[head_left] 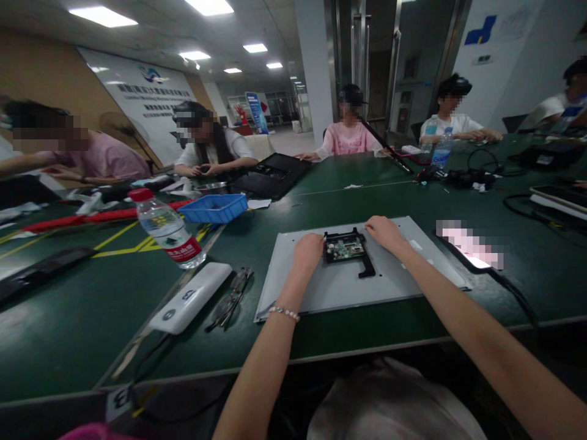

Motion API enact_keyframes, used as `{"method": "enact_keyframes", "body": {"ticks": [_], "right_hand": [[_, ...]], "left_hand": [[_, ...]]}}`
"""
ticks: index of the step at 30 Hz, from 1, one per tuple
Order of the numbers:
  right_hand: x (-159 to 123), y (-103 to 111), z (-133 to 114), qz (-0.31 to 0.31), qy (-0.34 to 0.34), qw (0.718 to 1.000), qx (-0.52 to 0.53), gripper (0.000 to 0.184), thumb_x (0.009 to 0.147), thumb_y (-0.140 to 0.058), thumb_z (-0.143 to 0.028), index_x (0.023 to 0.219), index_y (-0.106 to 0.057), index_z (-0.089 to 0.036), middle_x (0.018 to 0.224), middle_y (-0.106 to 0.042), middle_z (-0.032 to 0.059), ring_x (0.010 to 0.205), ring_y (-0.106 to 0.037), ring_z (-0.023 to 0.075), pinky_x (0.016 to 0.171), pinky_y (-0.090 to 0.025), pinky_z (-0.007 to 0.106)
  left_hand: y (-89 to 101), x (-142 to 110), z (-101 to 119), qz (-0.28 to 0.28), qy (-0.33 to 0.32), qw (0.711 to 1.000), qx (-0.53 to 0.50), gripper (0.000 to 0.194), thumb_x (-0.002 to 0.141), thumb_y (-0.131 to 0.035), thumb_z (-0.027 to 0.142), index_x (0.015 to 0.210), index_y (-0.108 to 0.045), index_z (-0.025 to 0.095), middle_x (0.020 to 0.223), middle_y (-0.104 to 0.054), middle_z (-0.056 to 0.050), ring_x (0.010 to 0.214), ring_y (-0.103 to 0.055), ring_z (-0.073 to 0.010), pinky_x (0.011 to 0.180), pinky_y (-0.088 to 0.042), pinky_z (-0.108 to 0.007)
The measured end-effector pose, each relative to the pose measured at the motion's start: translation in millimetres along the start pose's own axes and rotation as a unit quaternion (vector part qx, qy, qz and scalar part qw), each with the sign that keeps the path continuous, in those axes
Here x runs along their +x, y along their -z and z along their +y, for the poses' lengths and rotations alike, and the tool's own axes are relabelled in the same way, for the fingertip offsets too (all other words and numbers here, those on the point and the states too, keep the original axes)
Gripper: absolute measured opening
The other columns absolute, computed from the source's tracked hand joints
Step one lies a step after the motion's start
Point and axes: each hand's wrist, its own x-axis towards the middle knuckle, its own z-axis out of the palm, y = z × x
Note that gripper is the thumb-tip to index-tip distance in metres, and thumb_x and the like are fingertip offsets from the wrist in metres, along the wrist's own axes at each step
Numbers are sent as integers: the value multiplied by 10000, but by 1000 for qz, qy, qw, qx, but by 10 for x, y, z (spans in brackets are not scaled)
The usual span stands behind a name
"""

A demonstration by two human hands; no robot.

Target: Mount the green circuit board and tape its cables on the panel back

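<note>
A grey flat panel (316,287) lies on the green table in front of me. On it sits a black plastic frame (365,267) with a green circuit board (343,247) inside and an arm that hooks toward me at the lower right. My left hand (308,252) is closed at the frame's left side, with its fingertips against that edge. Just beyond the frame's upper right corner, my right hand (383,232) rests over the panel with fingers curled together. Whatever is between those fingers is hidden.
Left of the panel are glasses (233,299), a white power bank (192,297) with a cable, a water bottle (170,235) and a blue tray (215,209). A lit phone (472,247) with a cable lies to the right. Several people sit around the green table (330,183).
</note>
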Motion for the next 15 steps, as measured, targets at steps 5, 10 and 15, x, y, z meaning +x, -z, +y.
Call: {"method": "enact_keyframes", "body": {"ticks": [5,10,15], "right_hand": [[-13,-13,-37,4,-19,1000,1,292,930,-450,-222,1006,-726,-169,1046,-713,116,1019,-638,232,821,-454,275],[-16,27,-35,-14,-13,1000,16,272,905,-485,-222,1002,-735,-173,1036,-722,124,1029,-641,243,837,-468,278],[62,110,-18,-52,0,997,55,304,854,-569,-296,1067,-723,-143,1110,-707,129,1070,-632,271,920,-457,303]], "left_hand": [[5,1,-10,2,11,1000,-11,310,935,-406,242,935,-710,178,983,-708,-113,977,-643,-217,831,-463,-271],[-35,-6,-17,20,4,999,-28,333,947,-401,304,909,-707,177,956,-705,-113,941,-646,-223,816,-468,-283],[-42,-1,-23,17,9,999,-42,292,932,-443,306,988,-703,185,1024,-700,-106,987,-629,-215,853,-458,-278]]}}
